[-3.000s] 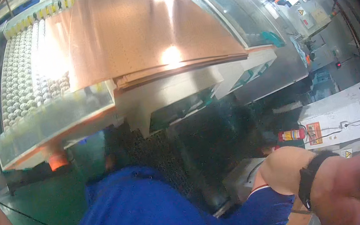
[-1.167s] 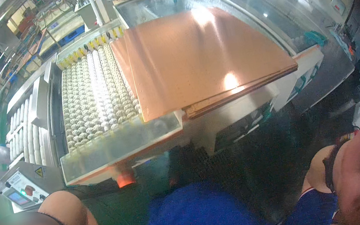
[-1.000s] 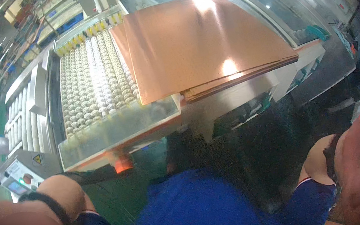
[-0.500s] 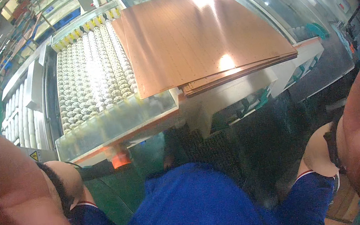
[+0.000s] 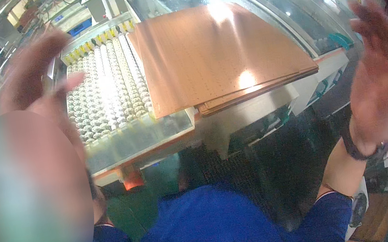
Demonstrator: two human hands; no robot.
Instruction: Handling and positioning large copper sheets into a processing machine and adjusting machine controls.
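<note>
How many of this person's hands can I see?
2: the left hand, partly blurred out, left of the copper sheets, and the right hand, right of them in the picture.

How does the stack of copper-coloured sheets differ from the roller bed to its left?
The sheet stack is reddish brown; the roller bed is whitish. The sheet stack has a broad, flat top; the roller bed looks bumpy, with rows of small round shapes. Both catch bright glare.

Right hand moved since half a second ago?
Yes, upward in the picture: the right hand now reaches above the pale machine frame at its right corner; then it was below that corner.
</note>
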